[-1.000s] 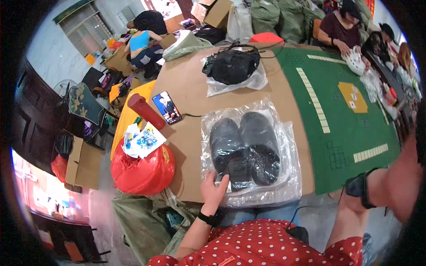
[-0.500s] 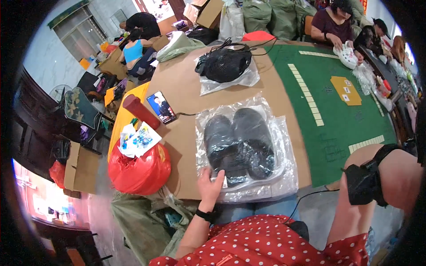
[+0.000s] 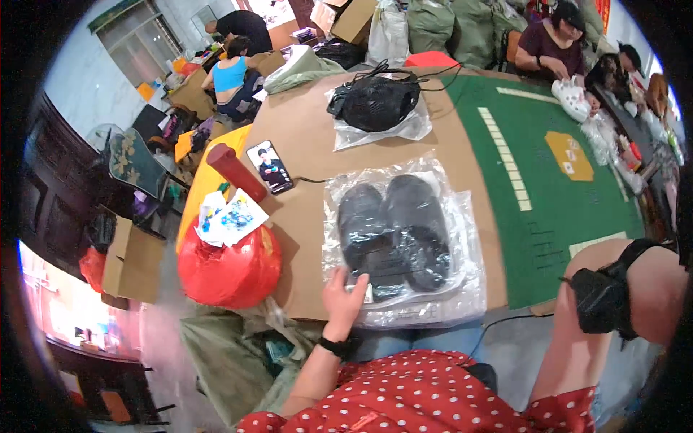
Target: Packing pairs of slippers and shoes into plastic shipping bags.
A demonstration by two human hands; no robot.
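2 rounded dark slippers (image 3: pixel 416 216) in crinkled clear plastic (image 3: pixel 404 311), left hand (image 3: pixel 342 302) splayed at its edge, right hand (image 3: pixel 658 297), grip unclear

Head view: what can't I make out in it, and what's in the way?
All in the head view:
Right hand: its fingers, cut off by the picture's dark right rim.
Left hand: whether it pinches the clear bag or only rests there; the hand covers the contact.
Black slippers: undersides, turned down out of sight.
Phone: fine screen detail, too small.
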